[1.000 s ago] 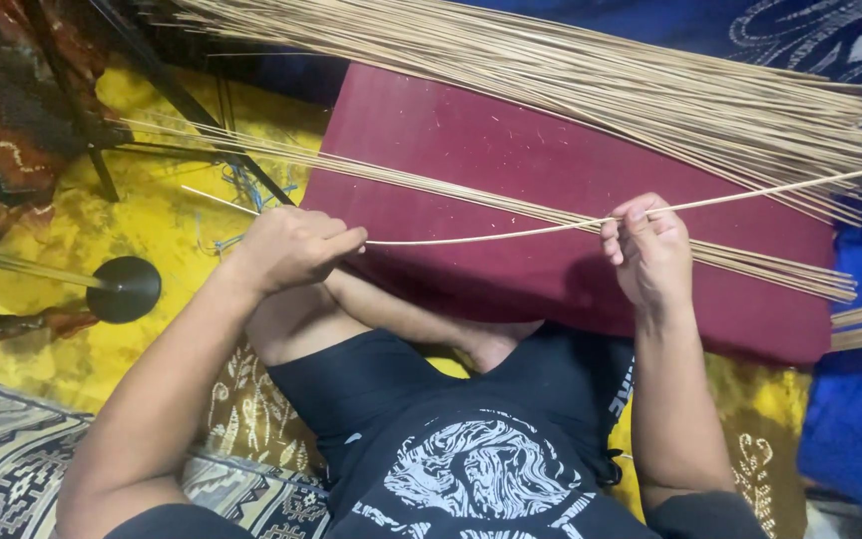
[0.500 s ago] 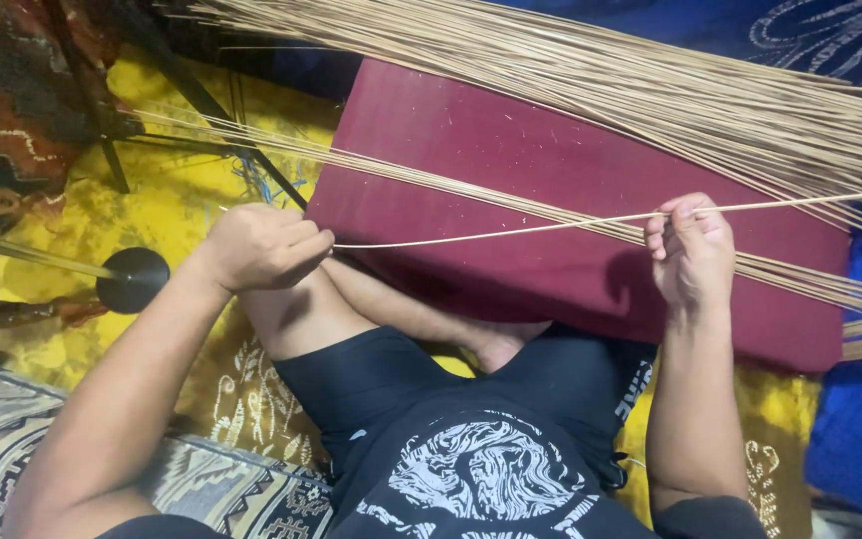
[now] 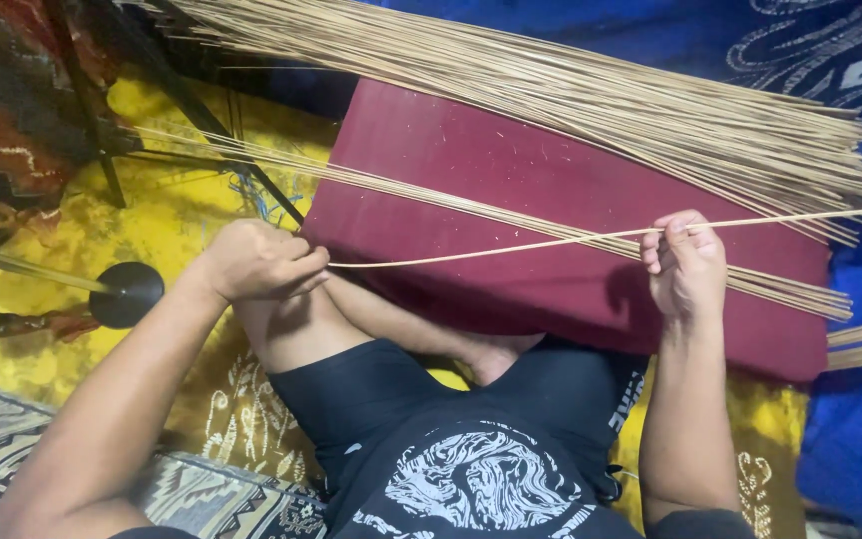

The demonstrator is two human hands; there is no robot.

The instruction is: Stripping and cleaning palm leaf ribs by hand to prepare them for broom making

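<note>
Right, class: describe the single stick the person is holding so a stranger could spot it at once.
Find the maroon cushion in front of the seated person. One thin pale stick runs across it, pinched by the left hand and the right hand. Unlike the sticks lying in bundles, it is alone, lifted and slightly bowed.

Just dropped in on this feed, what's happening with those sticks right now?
A seated person holds one thin pale stick stretched between both hands over a maroon cushion. The left hand pinches one end near the knee; the right hand grips it farther along, the rest running off to the right. A thin row of sticks lies across the cushion under it, and a big bundle of sticks lies behind. A yellow patterned cloth covers the floor.
</note>
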